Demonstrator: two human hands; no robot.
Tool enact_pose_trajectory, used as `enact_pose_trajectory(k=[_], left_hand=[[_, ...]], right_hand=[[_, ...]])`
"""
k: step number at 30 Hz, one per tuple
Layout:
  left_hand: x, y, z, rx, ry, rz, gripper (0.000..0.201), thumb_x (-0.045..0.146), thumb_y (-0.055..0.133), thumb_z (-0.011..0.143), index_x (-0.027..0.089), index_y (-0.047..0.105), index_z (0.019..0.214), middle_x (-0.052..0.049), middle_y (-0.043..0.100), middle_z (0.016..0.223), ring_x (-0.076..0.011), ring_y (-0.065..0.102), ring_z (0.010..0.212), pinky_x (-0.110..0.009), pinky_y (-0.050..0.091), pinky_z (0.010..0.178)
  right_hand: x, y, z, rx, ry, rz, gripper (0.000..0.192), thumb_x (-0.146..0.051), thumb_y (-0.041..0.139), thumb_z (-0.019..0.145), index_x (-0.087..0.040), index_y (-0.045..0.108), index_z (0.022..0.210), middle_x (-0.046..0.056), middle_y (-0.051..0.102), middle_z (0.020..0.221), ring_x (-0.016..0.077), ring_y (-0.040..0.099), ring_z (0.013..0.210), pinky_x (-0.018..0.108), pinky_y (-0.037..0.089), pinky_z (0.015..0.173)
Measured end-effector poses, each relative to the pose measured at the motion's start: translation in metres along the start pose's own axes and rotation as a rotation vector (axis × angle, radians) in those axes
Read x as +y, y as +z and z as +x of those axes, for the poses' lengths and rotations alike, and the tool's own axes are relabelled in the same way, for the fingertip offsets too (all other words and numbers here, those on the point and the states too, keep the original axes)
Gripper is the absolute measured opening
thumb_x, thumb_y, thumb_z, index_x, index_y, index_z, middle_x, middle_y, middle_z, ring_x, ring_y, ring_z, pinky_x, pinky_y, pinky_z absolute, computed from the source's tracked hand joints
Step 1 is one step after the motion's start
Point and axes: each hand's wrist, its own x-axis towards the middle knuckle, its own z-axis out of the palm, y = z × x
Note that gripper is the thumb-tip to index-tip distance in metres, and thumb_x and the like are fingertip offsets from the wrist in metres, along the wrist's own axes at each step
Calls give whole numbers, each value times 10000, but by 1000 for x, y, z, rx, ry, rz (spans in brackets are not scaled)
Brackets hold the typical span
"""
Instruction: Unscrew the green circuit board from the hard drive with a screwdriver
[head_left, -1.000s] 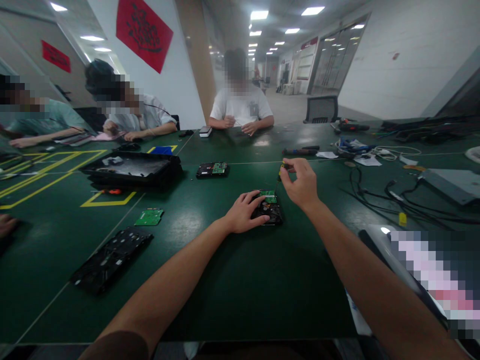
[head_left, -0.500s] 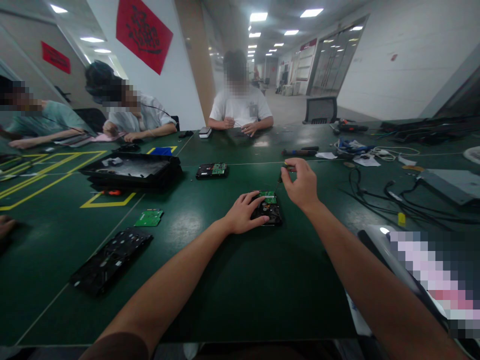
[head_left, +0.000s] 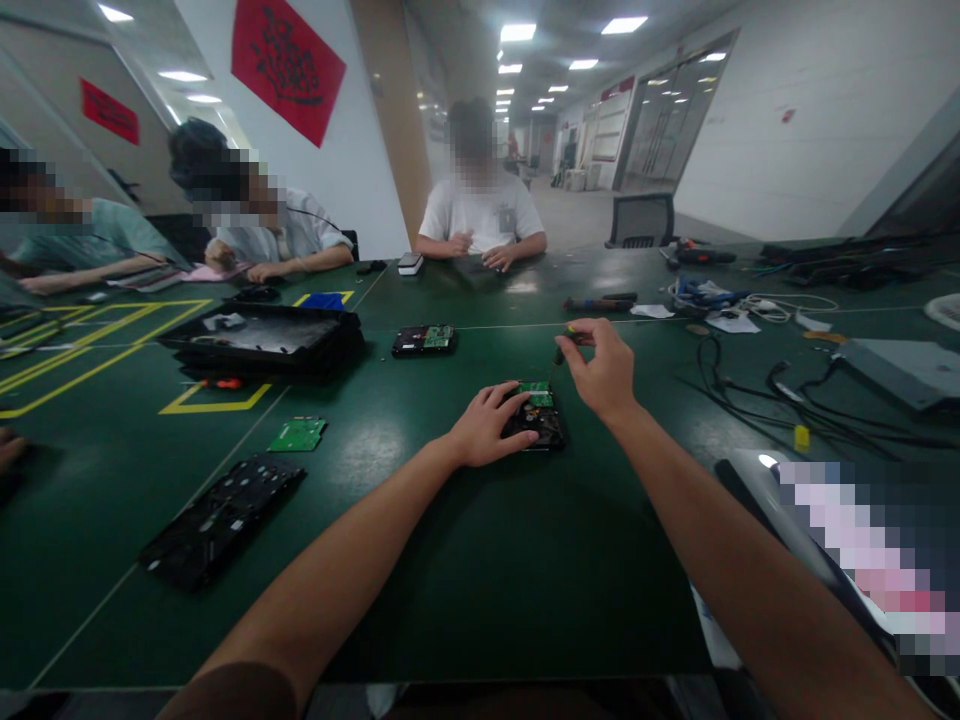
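Observation:
A hard drive (head_left: 546, 428) with a green circuit board (head_left: 537, 392) at its far end lies on the table in front of me. My left hand (head_left: 491, 428) rests over its left side, fingers and thumb spread across it, hiding part of the drive. Just beyond the drive's far right corner, my right hand (head_left: 602, 368) is closed around a small screwdriver (head_left: 561, 354), fingers pinched on the handle. The thin shaft points down toward that corner; whether its tip touches anything is too small to tell.
Left of me lie a loose green circuit board (head_left: 298, 434), a black slab-like part (head_left: 225, 520) and a black tray (head_left: 262, 335). Another drive (head_left: 424, 340) sits farther back. Black cables (head_left: 780, 400) and a grey metal box (head_left: 900, 365) are at right. Co-workers sit across and at left.
The screwdriver has lifted slightly away from the drive's corner, with my right hand moving only a little. My left hand and the drive stay put.

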Motion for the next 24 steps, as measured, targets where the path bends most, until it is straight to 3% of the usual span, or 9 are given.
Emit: enact_pose_trajectory(k=[8, 13, 19, 24], left_hand=[[0, 0, 0, -9, -7, -11, 832, 757, 519, 923, 306, 365, 1604, -95, 324, 1655, -382, 326, 1483, -587, 306, 1231], [-1, -1, 0, -8, 5, -12, 831, 740, 527, 929, 288, 364, 1607, -106, 323, 1655, -385, 326, 1482, -578, 302, 1234], [0, -1, 0, 3, 9, 7, 826, 738, 521, 934, 276, 374, 1603, -111, 335, 1647, -380, 339, 1475, -568, 307, 1232], [0, 0, 0, 4, 11, -5, 826, 734, 530, 932, 290, 363, 1608, -108, 340, 1645, -384, 336, 1477, -578, 312, 1227]], right_hand=[[1, 0, 0, 18, -34, -28, 152, -313, 633, 960, -239, 624, 1092, 108, 685, 1109, 265, 679, 979, 453, 583, 858], [0, 0, 0, 2, -16, -20, 156, -323, 644, 959, -233, 625, 1085, 92, 695, 1038, 254, 686, 926, 440, 583, 845], [2, 2, -1, 32, -31, -38, 184, -262, 614, 945, -216, 622, 1122, 132, 656, 1145, 277, 650, 1049, 451, 575, 885], [5, 1, -1, -2, 15, -25, 190, -309, 623, 953, -219, 603, 1120, 110, 664, 1090, 251, 661, 940, 446, 577, 859]])
